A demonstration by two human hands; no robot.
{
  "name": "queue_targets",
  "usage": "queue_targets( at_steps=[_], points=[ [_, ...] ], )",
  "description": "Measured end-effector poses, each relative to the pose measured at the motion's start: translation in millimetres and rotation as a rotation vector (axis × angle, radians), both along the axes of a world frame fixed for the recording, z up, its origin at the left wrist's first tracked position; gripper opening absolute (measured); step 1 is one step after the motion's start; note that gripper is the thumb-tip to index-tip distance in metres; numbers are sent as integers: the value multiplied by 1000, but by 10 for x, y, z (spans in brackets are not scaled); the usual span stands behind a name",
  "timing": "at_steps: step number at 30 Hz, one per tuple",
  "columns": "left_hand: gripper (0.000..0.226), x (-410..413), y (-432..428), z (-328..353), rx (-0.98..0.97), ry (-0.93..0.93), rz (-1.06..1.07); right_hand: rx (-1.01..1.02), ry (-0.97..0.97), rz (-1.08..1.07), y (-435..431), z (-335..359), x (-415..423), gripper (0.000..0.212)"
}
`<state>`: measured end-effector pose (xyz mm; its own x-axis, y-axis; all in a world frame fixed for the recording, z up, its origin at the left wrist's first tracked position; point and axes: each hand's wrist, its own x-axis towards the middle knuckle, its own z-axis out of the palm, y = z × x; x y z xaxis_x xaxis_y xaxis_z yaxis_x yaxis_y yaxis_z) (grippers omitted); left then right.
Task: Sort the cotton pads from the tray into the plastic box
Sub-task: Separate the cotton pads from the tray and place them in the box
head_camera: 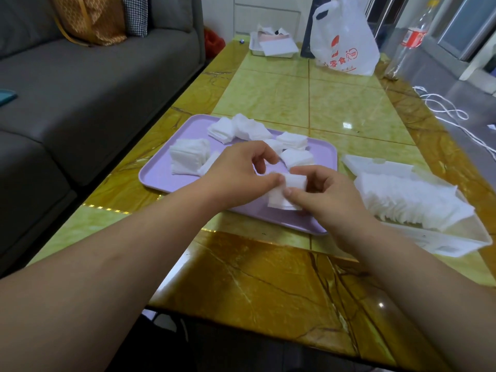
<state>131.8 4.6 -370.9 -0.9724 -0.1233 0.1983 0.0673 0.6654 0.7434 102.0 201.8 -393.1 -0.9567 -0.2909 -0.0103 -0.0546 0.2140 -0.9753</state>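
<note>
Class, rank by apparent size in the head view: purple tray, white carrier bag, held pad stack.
1. purple tray
2. white carrier bag, which sits farther off, so true size unsure
3. held pad stack

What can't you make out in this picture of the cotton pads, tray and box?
- Head view: pad count in the held stack, covered by left hand and right hand.
- Head view: part of the tray near rim, behind the hands.
- Head view: label on the plastic box, blurred and too small.
</note>
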Motion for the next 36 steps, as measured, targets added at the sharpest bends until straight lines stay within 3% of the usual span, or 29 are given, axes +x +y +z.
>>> queue_targets(
  at_steps=[2,4,7,9,13,16,19,22,30,34,36],
  points=[
    [26,-11,-145,-1,-176,-23,117,34,25,-25,0,-26,-6,36],
    [36,4,-277,-28,-400,-163,188,57,35,-25,6,-27,-5,42],
    [36,53,-312,-52,-578,-302,144,89,33,-34,-5,-14,9,47],
    [32,78,-283,-35,-525,-253,100,106,31,-40,-11,-12,11,46],
    [28,127,-168,6,-218,-173,-80,127,20,-59,0,-5,19,42],
    [25,100,-185,39,-94,-80,-44,115,19,-86,18,-5,10,40],
    [23,71,-274,53,-175,-107,69,119,10,-97,21,-8,2,42],
    [31,86,-252,2,-202,-223,24,120,0,-103,12,-9,-3,40],
    [44,52,-86,31,-126,-257,-27,120,-8,-118,5,3,3,37],
    [30,53,-75,37,-189,-324,17,115,-9,-116,6,15,11,39],
    [25,64,-96,23,-132,-314,22,110,-12,-117,8,18,11,38]
  ],
)
